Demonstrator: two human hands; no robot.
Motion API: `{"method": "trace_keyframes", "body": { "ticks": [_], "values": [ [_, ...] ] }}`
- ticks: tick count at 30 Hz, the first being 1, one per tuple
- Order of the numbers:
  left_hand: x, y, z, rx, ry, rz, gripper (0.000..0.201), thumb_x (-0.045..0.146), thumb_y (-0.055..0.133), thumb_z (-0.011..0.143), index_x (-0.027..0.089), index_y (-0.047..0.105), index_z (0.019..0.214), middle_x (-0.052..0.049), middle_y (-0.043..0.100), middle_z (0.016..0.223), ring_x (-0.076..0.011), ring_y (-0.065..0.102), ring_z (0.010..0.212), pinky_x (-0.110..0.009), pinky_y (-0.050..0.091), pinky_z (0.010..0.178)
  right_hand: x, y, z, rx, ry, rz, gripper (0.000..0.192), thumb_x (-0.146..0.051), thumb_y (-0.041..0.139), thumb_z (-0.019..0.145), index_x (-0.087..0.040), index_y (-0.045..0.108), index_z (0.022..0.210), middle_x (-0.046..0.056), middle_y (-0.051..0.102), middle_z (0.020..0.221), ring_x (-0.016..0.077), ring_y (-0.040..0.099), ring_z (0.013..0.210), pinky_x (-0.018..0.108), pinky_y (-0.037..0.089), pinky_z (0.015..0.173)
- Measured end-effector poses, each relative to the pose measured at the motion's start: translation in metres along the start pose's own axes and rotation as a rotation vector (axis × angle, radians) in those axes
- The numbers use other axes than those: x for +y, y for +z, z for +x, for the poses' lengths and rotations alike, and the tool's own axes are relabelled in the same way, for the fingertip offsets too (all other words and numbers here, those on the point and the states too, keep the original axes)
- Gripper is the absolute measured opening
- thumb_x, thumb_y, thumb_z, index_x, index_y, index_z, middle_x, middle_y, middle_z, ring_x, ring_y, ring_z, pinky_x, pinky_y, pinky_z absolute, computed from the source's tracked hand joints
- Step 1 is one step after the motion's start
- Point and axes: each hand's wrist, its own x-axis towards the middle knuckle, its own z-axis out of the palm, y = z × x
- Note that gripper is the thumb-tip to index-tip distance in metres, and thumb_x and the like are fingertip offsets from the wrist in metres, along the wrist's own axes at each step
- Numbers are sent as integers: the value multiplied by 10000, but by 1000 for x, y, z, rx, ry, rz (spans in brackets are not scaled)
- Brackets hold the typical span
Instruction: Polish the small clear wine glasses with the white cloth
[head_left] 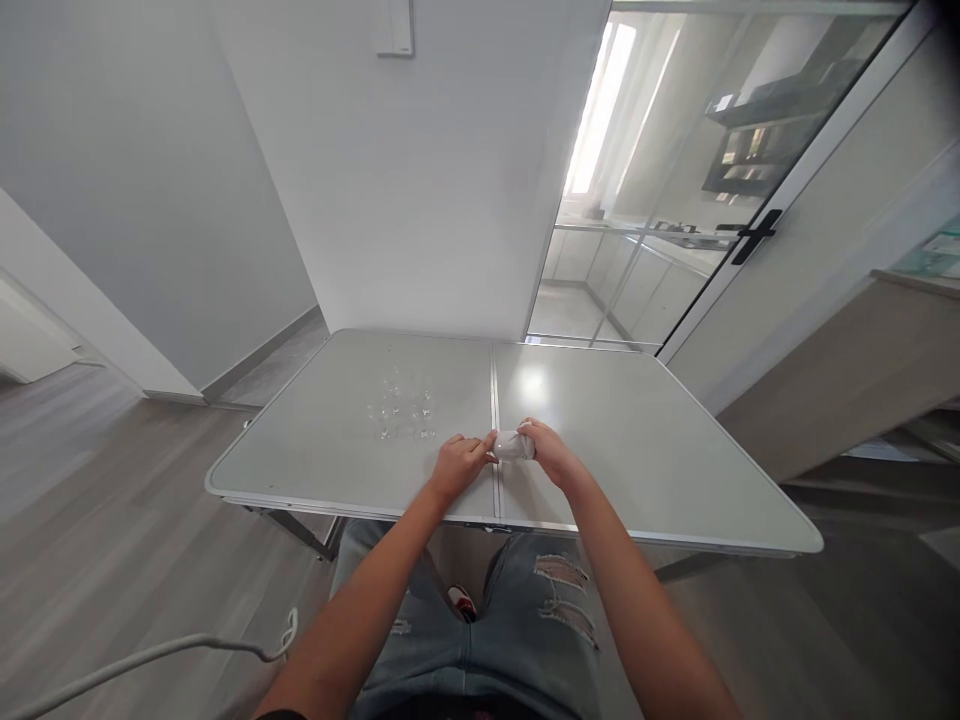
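Note:
Above the table's centre seam I hold a clear, whitish, rounded glass on its side between both hands. My left hand has its fingers closed at the glass's left end. On the opposite end, the fingers of my right hand are curled round the glass. Whether something white lies inside or around it, I cannot tell. Left of my hands, several small clear stemmed glasses stand grouped on the pale table.
A plain wall rises behind the table. At the back right is a glazed door with a black handle. A wooden unit stands to the right. A grey cable hangs at the lower left.

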Motion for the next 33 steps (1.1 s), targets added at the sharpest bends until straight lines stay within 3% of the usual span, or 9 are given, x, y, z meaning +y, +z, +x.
{"method": "trace_keyframes", "body": {
  "ticks": [3,7,13,18,21,24,26,30,33],
  "values": [
    [0,-1,1,-7,-2,9,417,381,598,958,181,576,1324,-28,697,738,-143,626,647,-292,368,655,0,-1,-2,-15,7,36,232,-393,581,728,-220,425,716,-42,374,693,134,343,651,264,301,585],
    [2,-3,2,-13,-41,17,470,447,566,962,154,573,1330,-41,680,722,-159,625,644,-299,383,647,1,0,-8,-44,-207,-42,296,-493,549,857,-235,420,794,-41,378,719,145,341,668,268,315,616],
    [3,-8,2,-51,-72,-14,508,479,525,970,152,550,1358,-60,684,768,-178,620,656,-307,409,641,2,-19,-17,-252,-498,-310,297,-522,441,973,-239,410,889,-20,399,810,158,377,733,289,372,703],
    [3,-13,1,-83,13,-125,515,488,508,973,169,529,1377,-64,688,809,-173,633,701,-304,450,699,4,-44,-30,-449,-529,-627,205,-438,447,990,-247,412,926,2,494,852,170,442,742,328,425,744],
    [3,-14,2,-78,63,-192,525,497,517,968,162,526,1372,-64,698,834,-167,644,726,-300,461,714,2,-52,-38,-487,-598,-746,130,-380,466,978,-256,464,940,14,546,848,199,516,790,437,448,927],
    [3,-14,3,-74,83,-232,545,508,530,959,164,517,1381,-55,703,829,-157,646,719,-296,465,718,-4,-55,-42,-572,-718,-812,154,-300,398,989,-264,499,878,-10,530,751,197,537,760,528,293,1154],
    [3,-14,3,-86,90,-240,541,509,529,960,171,519,1382,-55,704,831,-154,651,726,-293,467,725,-7,-55,-43,-617,-753,-827,201,-283,375,987,-267,502,832,-14,530,733,196,539,743,537,235,1201],
    [2,-11,3,-81,101,-237,524,506,530,960,187,532,1376,-53,713,854,-144,655,734,-283,460,722,-3,-52,-44,-576,-717,-791,176,-335,434,971,-270,500,822,6,550,750,223,560,825,553,282,1169],
    [1,-8,3,-61,93,-226,525,515,532,955,196,545,1371,-41,706,812,-135,650,716,-273,451,712,4,-47,-45,-474,-629,-700,129,-375,463,966,-259,486,914,26,566,829,217,532,799,500,434,992]
  ]
}}
